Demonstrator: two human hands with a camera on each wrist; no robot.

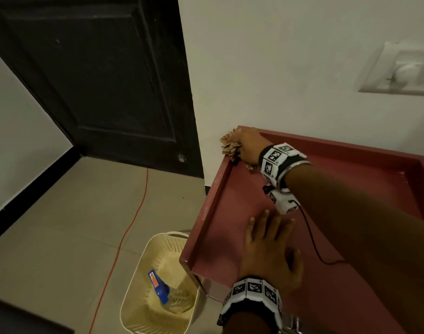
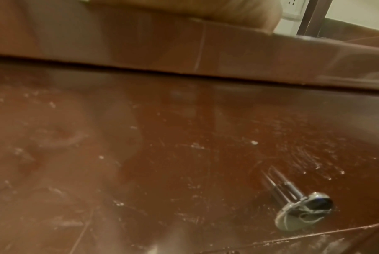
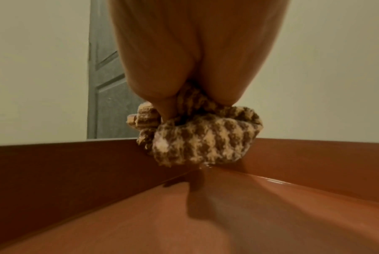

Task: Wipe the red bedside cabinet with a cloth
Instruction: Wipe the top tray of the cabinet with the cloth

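Here the right hand clamps a brown-cream checked cloth at the red cabinet's corner, left hand flat.

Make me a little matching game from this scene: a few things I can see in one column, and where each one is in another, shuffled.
Things:
1. checked cloth
2. left hand
3. blue-capped bottle
4. orange cable

Places:
A. lying in the cream basket on the floor
B. bunched in the right hand at the far corner of the red cabinet
C. running across the floor tiles
D. flat on the cabinet top, near its front edge

Pairs: 1-B, 2-D, 3-A, 4-C
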